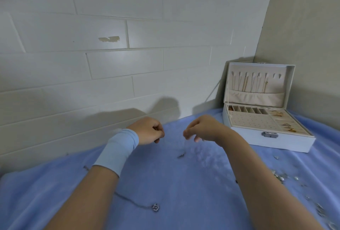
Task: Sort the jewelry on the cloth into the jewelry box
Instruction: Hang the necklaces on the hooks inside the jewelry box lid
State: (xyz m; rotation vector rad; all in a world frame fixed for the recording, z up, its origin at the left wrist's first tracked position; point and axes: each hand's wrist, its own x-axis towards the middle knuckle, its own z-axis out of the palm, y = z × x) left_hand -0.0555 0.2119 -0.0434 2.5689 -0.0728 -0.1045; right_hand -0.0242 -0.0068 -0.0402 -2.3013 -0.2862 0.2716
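My left hand (150,131) and my right hand (201,128) hover above the blue cloth (174,183), each pinching one end of a thin silver necklace. Its chain is barely visible and hangs down between them to a small pendant (181,155) just above the cloth. The white jewelry box (265,117) stands open at the right rear, with chains hung in its lid and gold pieces in its right compartments. A second silver necklace with a round pendant (155,207) lies on the cloth near me, partly under my left forearm.
Several small silver pieces (281,176) are scattered along the cloth's right side. A white tiled wall runs close behind the cloth, and a beige wall closes the corner behind the box.
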